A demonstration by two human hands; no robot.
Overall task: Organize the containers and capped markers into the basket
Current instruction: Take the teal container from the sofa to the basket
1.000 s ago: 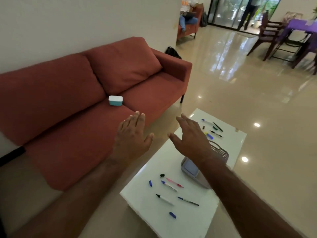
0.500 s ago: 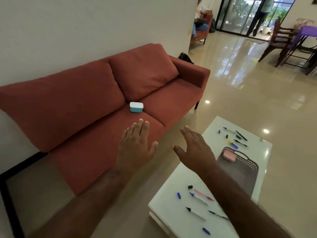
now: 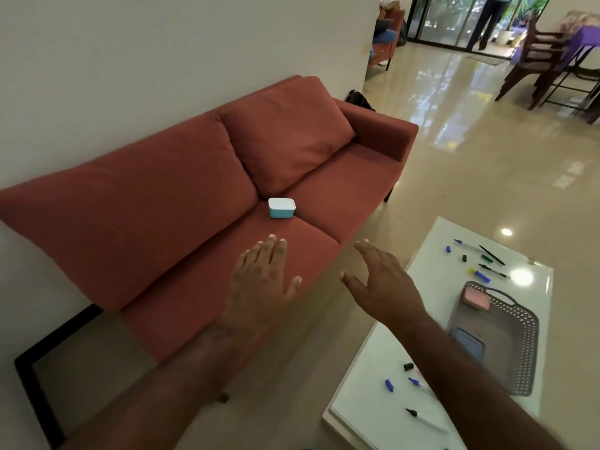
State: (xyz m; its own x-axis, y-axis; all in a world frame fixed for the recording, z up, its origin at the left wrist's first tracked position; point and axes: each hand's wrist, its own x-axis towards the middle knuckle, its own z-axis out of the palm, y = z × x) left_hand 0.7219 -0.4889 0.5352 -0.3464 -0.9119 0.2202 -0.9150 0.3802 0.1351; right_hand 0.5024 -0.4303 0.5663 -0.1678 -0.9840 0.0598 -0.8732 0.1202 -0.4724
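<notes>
Left hand [image 3: 263, 280] and right hand [image 3: 383, 284] outstretched, seemingly empty, fingers straight.

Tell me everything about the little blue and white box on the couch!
The little box is a small rounded rectangle with a teal bottom and a white lid that is shut on top. It looks like smooth plastic. It sits flat and upright on the red sofa, right at the seam where the two seat cushions meet, just in front of the back cushions. Only the sofa touches it; both hands are short of it.

Container [image 3: 281, 207] on sofa [image 3: 194, 196], left of table [image 3: 373, 378]; basket [image 3: 516, 339] on table among markers [image 3: 490, 271].
</notes>
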